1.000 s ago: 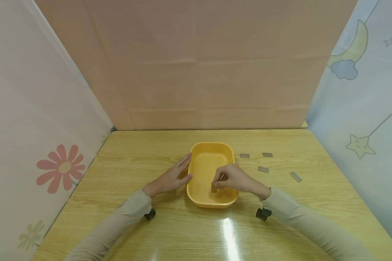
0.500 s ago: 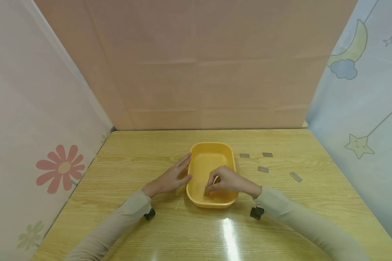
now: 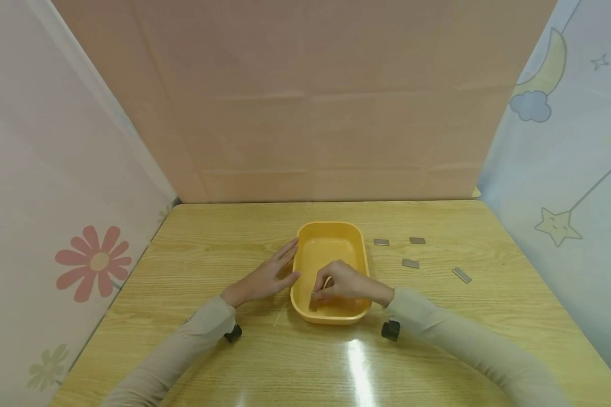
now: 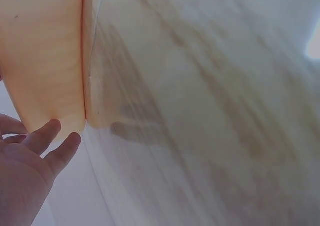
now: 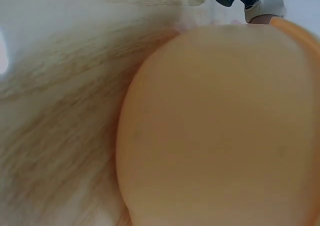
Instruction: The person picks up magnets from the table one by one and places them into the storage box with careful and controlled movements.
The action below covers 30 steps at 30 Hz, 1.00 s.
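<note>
A yellow rectangular plastic basin [image 3: 331,226] with rounded corners stands on the wooden table. My left hand [image 3: 266,278] touches its left side, fingers spread and fairly straight; in the left wrist view the fingertips of that hand [image 4: 25,171] lie against the outer wall [image 4: 45,60]. Down inside the near half of the basin, my right hand [image 3: 342,281] pinches a small flat grey-brown rectangular piece [image 3: 314,301], held upright between thumb and fingers. The right wrist view is filled by the basin's outer wall [image 5: 215,126], which hides the right hand.
Several similar flat grey rectangular pieces lie on the table to the right of the basin, among them a back piece [image 3: 417,241], a middle piece [image 3: 410,264] and a tilted piece [image 3: 461,275]. A pinkish curtain [image 3: 305,113] hangs behind the table [image 3: 224,226].
My right hand has moved left and slightly nearer inside the basin, carrying the pinched piece from the right of the floor toward the left. My left hand and the basin have stayed put.
</note>
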Motion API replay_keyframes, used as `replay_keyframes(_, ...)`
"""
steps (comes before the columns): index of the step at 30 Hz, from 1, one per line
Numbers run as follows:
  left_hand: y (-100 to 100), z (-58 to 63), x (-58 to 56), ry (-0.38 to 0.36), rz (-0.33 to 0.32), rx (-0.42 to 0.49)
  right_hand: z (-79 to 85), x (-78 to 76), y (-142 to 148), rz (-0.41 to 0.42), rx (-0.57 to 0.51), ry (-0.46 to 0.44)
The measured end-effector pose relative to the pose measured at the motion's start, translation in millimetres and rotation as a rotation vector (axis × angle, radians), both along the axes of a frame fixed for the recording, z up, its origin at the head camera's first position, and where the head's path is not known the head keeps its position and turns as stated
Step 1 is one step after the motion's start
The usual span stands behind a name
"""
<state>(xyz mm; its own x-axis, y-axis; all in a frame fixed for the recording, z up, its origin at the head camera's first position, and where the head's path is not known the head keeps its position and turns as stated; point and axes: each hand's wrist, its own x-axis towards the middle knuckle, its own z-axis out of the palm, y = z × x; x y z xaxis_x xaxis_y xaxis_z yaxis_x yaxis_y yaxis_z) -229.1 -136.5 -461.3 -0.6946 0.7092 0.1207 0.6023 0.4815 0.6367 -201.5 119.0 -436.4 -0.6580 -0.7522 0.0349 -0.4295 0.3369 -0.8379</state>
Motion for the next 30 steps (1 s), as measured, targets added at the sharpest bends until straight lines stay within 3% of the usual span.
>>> replay_keyframes(11,0.6,-0.7,-0.4,0.017,-0.011,0.006,-3.6,-1.1,-7.8,-0.02,0.043,-0.005)
replay_keyframes(21,0.6,-0.3,-0.2,0.016,-0.015,0.003,-5.1,-2.9,-8.4,-0.025,0.032,-0.053)
replay_keyframes(30,0.8,-0.3,-1.2,0.041,-0.002,-0.006,-8.7,-4.6,-8.2,-0.012,0.018,-0.038)
